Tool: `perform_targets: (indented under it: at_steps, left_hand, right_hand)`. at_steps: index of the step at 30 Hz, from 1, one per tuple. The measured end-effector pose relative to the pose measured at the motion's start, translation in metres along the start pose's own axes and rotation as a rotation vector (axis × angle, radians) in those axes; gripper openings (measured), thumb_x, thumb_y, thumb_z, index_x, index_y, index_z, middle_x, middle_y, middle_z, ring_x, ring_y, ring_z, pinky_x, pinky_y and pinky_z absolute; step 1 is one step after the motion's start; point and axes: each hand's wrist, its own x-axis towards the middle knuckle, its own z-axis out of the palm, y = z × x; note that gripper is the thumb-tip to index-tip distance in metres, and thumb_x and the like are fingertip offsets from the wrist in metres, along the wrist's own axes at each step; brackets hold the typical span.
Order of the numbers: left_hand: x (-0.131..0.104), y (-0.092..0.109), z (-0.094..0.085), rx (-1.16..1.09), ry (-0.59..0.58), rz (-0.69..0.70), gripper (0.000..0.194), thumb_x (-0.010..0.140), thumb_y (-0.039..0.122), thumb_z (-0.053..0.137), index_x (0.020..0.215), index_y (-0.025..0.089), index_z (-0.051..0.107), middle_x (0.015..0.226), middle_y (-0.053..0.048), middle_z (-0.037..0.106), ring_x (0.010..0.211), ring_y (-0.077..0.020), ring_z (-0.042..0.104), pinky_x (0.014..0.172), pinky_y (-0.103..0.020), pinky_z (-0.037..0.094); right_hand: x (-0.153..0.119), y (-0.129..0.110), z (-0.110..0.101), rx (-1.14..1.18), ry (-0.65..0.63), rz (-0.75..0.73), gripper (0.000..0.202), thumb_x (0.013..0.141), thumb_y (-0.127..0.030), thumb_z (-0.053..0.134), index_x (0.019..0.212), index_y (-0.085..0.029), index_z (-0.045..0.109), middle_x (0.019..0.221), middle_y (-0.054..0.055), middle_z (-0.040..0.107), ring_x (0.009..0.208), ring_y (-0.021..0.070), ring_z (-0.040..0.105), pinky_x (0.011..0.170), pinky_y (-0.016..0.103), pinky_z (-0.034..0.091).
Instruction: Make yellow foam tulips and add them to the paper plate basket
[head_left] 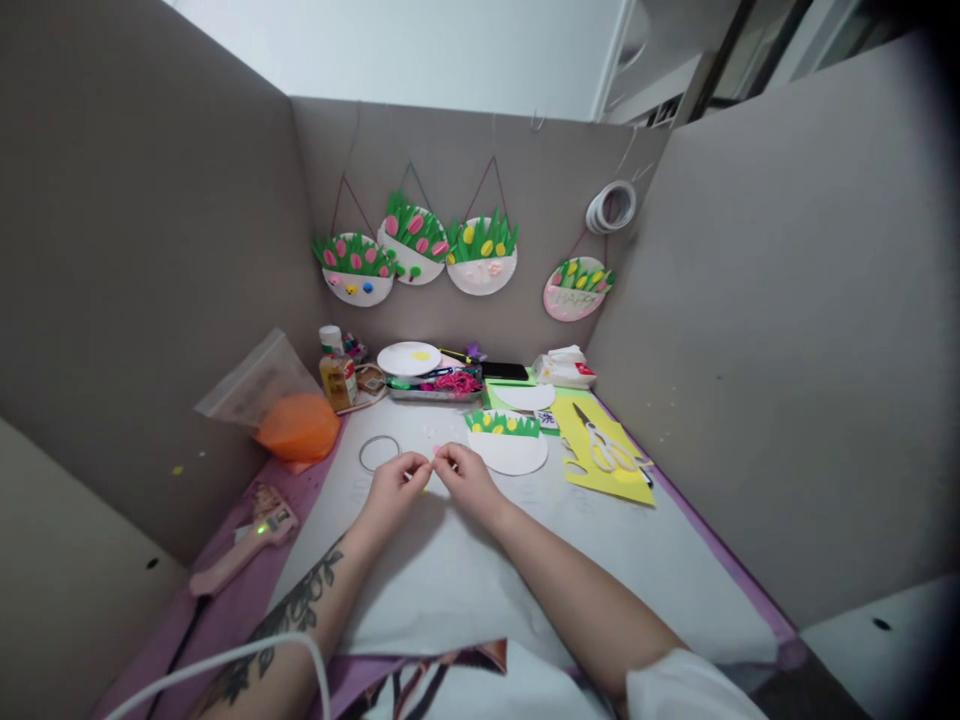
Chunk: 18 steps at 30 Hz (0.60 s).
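Observation:
My left hand point(401, 482) and my right hand point(466, 478) meet over the middle of the table, fingertips pinched close together. What they pinch is too small and too hidden to name. A bit of pink shows by the right fingers, and a speck of yellow under the left ones. Just beyond my right hand lies a white paper plate point(508, 456) with green paper grass and yellow paper flowers along its top edge. A thin grey ring point(379, 453) lies beside my left hand.
White scissors point(604, 445) lie on yellow paper point(622, 485) at right. A pink glue gun point(247, 545), an orange-filled bag point(296, 425) and a glue bottle point(337, 375) stand left. Behind are a supply tray point(435, 394) and tissues point(564, 368). Decorated plates point(484, 272) hang on the back panel.

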Motion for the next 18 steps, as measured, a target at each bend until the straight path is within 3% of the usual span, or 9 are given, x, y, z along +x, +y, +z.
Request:
perform_targets:
  at_steps: [10,15,18]
  left_hand:
    - [0.0,0.0,-0.001,0.011,0.014,-0.003,0.018,0.077,0.029,0.048,0.067,0.016,0.056,0.063,0.001,0.055,0.059,-0.0109,0.048,0.054,-0.02,0.036]
    - [0.004,-0.004,-0.005,0.024,0.071,-0.035,0.018,0.078,0.029,0.047,0.067,0.016,0.055,0.063,0.001,0.054,0.059,-0.0113,0.048,0.055,-0.021,0.037]
    - [0.006,-0.007,-0.007,0.109,0.094,-0.005,0.019,0.08,0.029,0.044,0.069,0.017,0.055,0.065,0.0,0.056,0.061,-0.0125,0.05,0.057,-0.022,0.038]
  right_hand:
    - [0.005,0.001,-0.013,-0.023,-0.03,0.022,0.015,0.08,-0.027,0.046,0.067,-0.019,0.047,0.063,-0.003,0.047,0.062,0.0124,0.043,0.058,0.023,0.034]
    - [0.013,0.018,-0.027,0.053,0.151,0.146,0.02,0.081,-0.034,0.042,0.068,-0.019,0.046,0.058,-0.003,0.045,0.059,0.0133,0.044,0.057,0.024,0.035]
    - [0.016,0.026,-0.033,0.048,0.187,0.15,0.02,0.08,-0.035,0.044,0.068,-0.019,0.046,0.058,-0.003,0.044,0.059,0.0135,0.043,0.057,0.024,0.035]
